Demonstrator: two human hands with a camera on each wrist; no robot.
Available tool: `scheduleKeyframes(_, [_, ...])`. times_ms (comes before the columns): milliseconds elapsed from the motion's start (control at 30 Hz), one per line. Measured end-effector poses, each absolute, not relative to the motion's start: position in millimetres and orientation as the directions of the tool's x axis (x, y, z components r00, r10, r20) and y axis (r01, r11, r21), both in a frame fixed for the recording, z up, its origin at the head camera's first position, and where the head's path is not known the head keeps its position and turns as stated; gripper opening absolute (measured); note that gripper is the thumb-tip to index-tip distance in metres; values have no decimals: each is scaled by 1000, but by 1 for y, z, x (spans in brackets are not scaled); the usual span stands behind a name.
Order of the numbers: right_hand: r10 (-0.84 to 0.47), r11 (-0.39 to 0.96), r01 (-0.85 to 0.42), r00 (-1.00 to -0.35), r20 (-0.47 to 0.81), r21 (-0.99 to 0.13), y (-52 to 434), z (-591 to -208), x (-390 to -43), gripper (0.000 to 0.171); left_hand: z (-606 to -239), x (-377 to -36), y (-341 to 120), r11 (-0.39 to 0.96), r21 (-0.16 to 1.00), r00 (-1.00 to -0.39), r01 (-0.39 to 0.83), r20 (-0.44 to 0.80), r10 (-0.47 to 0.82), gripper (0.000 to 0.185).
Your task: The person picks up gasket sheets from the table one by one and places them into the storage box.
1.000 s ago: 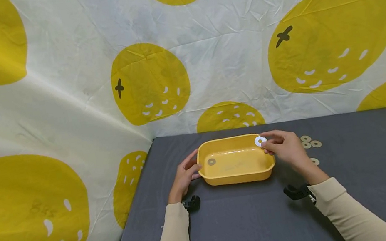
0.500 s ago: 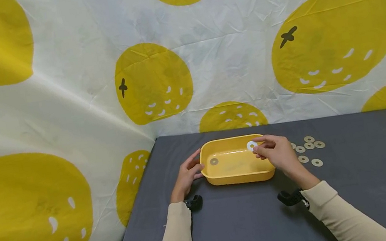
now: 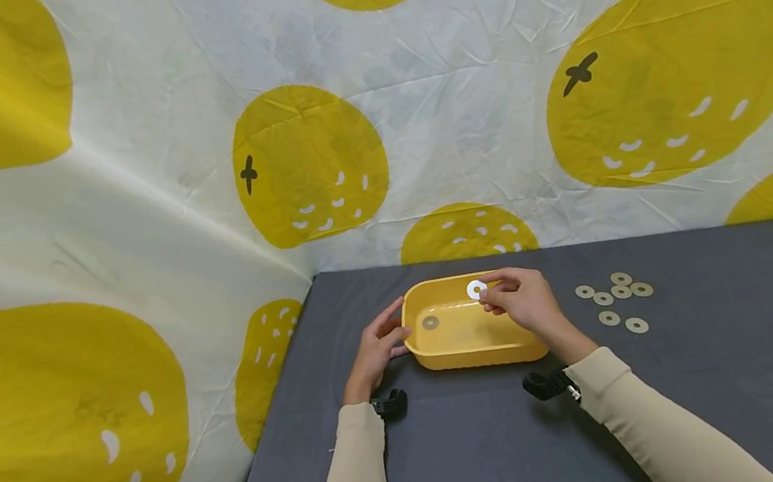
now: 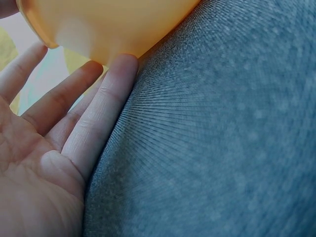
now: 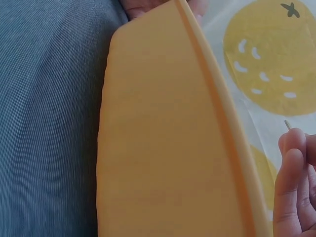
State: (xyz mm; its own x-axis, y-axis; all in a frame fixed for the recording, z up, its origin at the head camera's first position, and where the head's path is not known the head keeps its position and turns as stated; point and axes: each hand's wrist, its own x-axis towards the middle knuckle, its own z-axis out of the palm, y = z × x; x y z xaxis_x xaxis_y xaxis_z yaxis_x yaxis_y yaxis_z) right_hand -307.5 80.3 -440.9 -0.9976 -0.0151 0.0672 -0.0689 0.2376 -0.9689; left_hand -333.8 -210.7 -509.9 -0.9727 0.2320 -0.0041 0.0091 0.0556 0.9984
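In the head view a shallow yellow tray (image 3: 477, 359) stands on the grey cloth. My left hand (image 3: 372, 354) is at its left end; in the left wrist view straight fingers (image 4: 106, 101) touch the outer wall. My right hand (image 3: 527, 305), above the tray's right half, pinches a washer (image 3: 472, 290) between thumb and fingertips. This washer is flat, round and bright, with a central hole. The right wrist view shows just a sliver of the washer (image 5: 288, 125) over the fingertips. Another washer (image 3: 430, 323) lies on the tray floor, towards the left.
Several loose washers (image 3: 621, 291) lie on the grey tablecloth (image 3: 736, 337) right of the tray. Behind the table and along its left side hangs a white curtain (image 3: 460, 128) printed with yellow fruit. Each wrist wears a black strap (image 3: 547, 384).
My right hand has carried the pinched washer leftward, from the tray's right end to further over the tray. The loose washers on the cloth are now uncovered. My left hand stays at the tray.
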Motion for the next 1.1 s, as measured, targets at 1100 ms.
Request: scheduleKeyframes(1100, [28, 246, 57, -998, -52, -967, 22, -465, -346, 22, -513, -335, -211, 84, 996, -974, 38, 18, 228, 59])
